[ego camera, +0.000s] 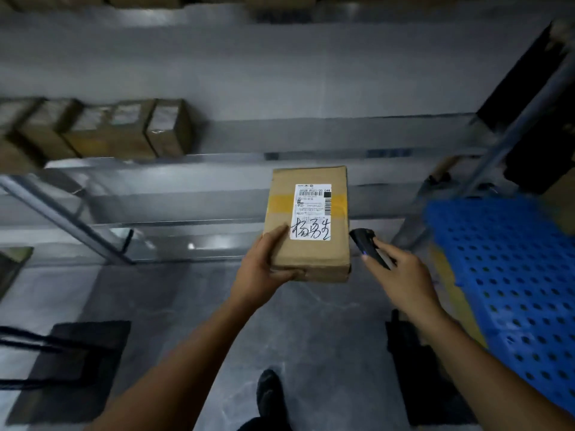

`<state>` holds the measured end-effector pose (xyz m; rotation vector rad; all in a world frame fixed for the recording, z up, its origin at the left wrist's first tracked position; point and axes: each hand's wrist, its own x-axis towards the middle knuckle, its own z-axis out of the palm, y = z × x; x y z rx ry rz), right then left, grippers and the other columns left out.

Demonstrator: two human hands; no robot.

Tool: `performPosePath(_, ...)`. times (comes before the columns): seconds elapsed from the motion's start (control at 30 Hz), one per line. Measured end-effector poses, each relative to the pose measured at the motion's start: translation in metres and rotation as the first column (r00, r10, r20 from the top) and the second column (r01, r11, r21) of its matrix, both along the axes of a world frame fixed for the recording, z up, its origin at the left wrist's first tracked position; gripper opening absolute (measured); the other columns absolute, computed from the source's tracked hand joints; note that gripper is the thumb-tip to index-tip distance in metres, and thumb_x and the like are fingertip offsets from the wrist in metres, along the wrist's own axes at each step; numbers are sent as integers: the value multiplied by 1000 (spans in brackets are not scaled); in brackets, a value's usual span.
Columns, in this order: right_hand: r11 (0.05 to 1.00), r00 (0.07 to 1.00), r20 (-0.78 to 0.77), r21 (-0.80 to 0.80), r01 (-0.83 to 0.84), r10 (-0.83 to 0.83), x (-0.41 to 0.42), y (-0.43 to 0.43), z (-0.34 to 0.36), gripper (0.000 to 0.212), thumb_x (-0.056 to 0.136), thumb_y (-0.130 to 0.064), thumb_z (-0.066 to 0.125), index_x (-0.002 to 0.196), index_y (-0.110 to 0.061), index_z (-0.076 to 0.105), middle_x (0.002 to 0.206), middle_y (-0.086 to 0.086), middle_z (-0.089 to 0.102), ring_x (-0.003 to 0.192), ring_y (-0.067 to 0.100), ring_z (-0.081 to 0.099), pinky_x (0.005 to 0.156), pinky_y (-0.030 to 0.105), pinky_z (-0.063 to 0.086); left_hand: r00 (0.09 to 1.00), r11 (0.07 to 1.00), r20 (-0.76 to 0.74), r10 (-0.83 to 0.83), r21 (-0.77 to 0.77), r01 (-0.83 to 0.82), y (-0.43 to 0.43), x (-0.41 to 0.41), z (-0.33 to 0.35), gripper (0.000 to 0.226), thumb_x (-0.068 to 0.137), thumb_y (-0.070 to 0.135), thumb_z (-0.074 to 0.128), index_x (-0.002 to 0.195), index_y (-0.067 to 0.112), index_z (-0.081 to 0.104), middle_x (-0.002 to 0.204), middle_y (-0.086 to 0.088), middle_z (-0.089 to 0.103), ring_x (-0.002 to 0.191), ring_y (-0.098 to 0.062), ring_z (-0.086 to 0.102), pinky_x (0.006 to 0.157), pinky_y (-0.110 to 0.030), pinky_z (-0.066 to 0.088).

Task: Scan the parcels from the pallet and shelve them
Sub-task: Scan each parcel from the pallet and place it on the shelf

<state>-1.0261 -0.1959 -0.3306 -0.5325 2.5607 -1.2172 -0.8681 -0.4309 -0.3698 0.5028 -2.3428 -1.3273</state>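
Observation:
My left hand (264,269) grips the near left corner of a brown cardboard parcel (308,247), holding it up in front of the shelving. The parcel carries yellow tape and a white shipping label (312,211) with a barcode and black handwriting, facing me. My right hand (401,272) holds a small black handheld scanner (367,244) just right of the parcel, its tip pointing up and left toward the box edge. A small blue light shows on the scanner. The blue perforated plastic pallet (510,281) lies at the right.
Grey metal shelving (217,157) spans the view ahead, with several brown boxes (124,132) on its left part. A slanted shelf upright (62,219) stands at left, another at right. Dark mats lie on the grey floor (311,321); my shoe shows at the bottom.

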Motion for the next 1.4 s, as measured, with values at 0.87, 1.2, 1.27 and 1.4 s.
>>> performPosePath(0.87,940,935,113,-96,-326,336,-173,-441,-22,50,83,-54,70,131,-44,62,109,-10,72,97,7,65,82,31,56,861,840,116,495,-319,-440,-378,-124,2,93,69,34,93,149,36,47,164,-8,8,149,-28,19,116,-38,26)
performPosePath(1.2,942,939,66,-21,-336,336,-195,-501,-8,48,86,-48,68,133,-39,62,100,-12,65,79,5,60,75,31,53,853,714,229,469,-667,-213,-398,-162,-5,112,68,89,58,161,36,21,168,-5,18,157,-34,2,125,-56,0)
performPosePath(1.27,946,944,66,-14,-323,323,-190,-499,-4,48,86,-46,70,132,-38,63,102,-10,66,83,8,60,80,32,54,865,734,245,439,-653,-188,-405,-160,-1,113,67,91,56,159,36,24,167,-5,20,156,-34,5,125,-55,0)
performPosePath(1.4,964,963,56,-40,-262,264,-169,-476,4,50,84,-49,71,132,-39,62,110,-16,65,92,3,59,82,26,52,884,790,269,381,-592,-160,-403,-149,11,111,69,88,56,160,34,24,170,-5,14,157,-32,-2,124,-53,-5)
